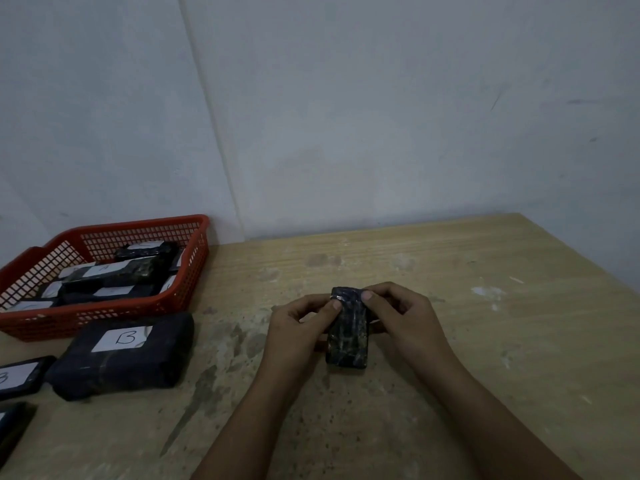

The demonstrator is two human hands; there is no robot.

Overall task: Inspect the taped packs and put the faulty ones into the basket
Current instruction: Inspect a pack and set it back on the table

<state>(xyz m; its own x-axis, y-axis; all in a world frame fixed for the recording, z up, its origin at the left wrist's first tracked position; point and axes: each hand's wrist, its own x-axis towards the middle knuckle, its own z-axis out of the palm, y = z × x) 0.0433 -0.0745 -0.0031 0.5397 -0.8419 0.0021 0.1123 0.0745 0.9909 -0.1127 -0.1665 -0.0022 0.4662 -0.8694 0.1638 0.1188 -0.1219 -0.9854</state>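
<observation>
A small black taped pack is held upright-tilted over the middle of the wooden table. My left hand grips its left side with the thumb on its top corner. My right hand grips the right side, thumb pressed on the top edge. No label shows on the face turned to me. A red mesh basket stands at the far left and holds several black packs with white labels.
A large black pack with a white label marked B lies in front of the basket. Two more labelled packs lie at the left edge, partly cut off. A grey wall corner rises behind the table.
</observation>
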